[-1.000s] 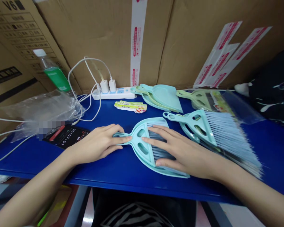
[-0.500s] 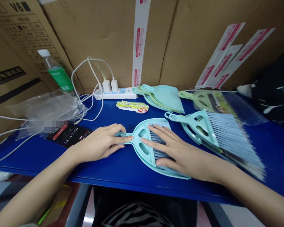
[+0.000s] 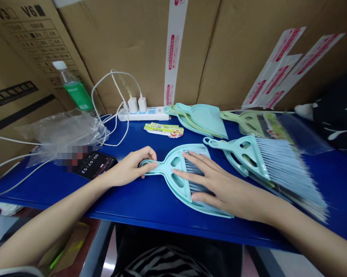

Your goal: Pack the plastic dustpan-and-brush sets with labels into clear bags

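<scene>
A light-blue hand brush (image 3: 168,169) lies on top of a matching dustpan (image 3: 206,151) on the blue table, both handles pointing left. My left hand (image 3: 133,166) pinches the stacked handles near their looped ends, thumb on top and the other fingers curled at the far side. Across the bristles my right hand (image 3: 223,182) rests with its fingers spread, the fingertips touching the brush head and bristles. It covers much of the bristles and the right part of the pan. To the right are stacked brushes (image 3: 250,156) with grey-blue bristles.
Stacked dustpans (image 3: 209,117) lie at the back, beside a green brush (image 3: 250,121) and clear packaging. Paper labels (image 3: 164,130) sit before a power strip (image 3: 158,114) with white cables. A phone (image 3: 95,165), plastic bag (image 3: 63,129) and bottle (image 3: 77,94) are left. Cardboard boxes (image 3: 133,46) stand behind.
My left hand has slid left along the handles to their looped ends, its fingers now curled around them. My right hand stays spread on the brush. The view has shifted slightly.
</scene>
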Demonstrator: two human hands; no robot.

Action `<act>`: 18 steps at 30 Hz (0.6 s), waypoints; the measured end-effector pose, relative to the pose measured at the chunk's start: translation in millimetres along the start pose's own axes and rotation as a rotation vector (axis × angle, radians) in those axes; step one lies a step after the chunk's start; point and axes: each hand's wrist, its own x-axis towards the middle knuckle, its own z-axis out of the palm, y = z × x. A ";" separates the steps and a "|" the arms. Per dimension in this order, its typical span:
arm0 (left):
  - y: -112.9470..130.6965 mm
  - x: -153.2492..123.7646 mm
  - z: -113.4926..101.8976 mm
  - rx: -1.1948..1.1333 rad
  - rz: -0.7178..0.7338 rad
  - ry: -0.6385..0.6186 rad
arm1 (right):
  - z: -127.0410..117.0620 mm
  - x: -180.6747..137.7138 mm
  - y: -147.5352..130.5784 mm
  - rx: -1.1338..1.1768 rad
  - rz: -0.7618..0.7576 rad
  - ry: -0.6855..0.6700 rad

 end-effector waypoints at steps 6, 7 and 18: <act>0.5 5.7 2.9 -0.173 -0.092 -0.076 | 2.6 1.7 -1.1 -0.061 -0.030 0.030; 0.8 5.9 2.6 -0.176 -0.090 -0.077 | 3.7 1.9 -1.1 -0.074 -0.036 0.044; 1.4 3.7 3.3 -0.093 -0.077 -0.053 | 8.4 4.3 -2.8 -0.194 -0.079 0.101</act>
